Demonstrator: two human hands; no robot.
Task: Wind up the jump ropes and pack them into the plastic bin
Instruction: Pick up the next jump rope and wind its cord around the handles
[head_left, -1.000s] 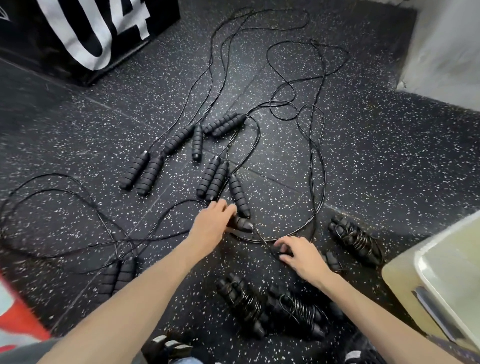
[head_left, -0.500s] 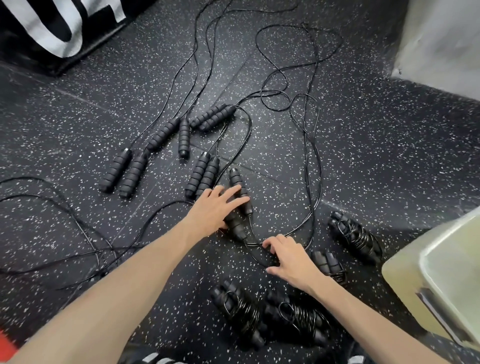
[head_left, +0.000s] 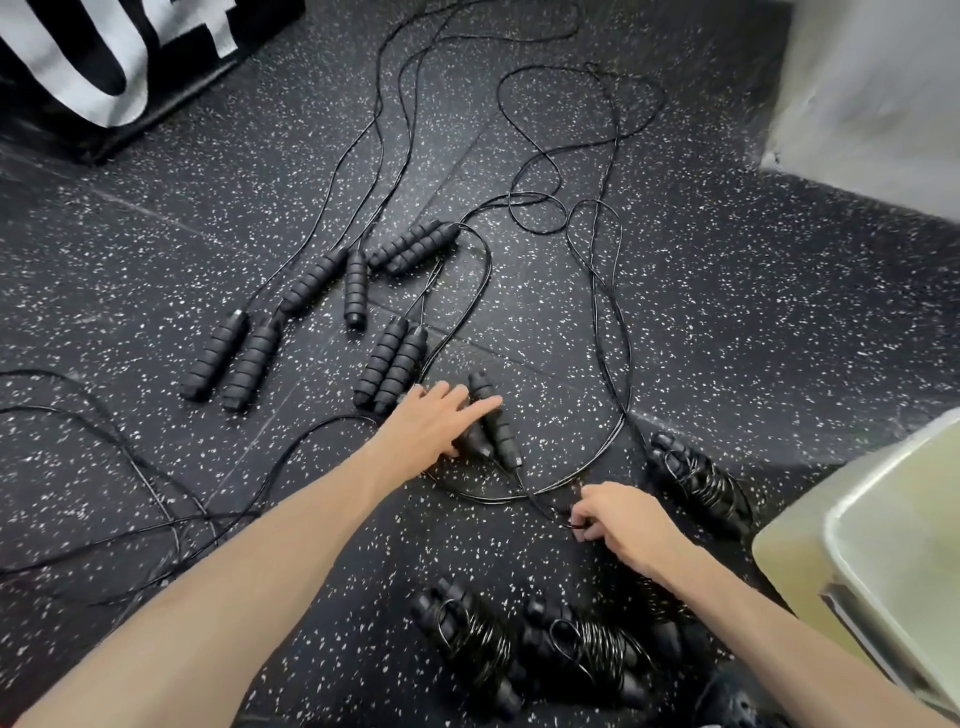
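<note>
While the black rubber floor with white speckles (head_left: 727, 312) is stretching across the whole view, the pale translucent plastic bin (head_left: 883, 545) is sitting at the right edge. Loose thin black jump-rope cords (head_left: 605, 322) are trailing over the floor among ribbed black foam handles (head_left: 236, 358). Three wound black rope bundles (head_left: 467, 639) are lying near the person, apart from the bin. The left hand (head_left: 436, 421) is resting with straight fingers over a pair of ribbed black handles (head_left: 496, 421). The right hand (head_left: 623, 519) is pinching, it seems, the cord running from those handles.
</note>
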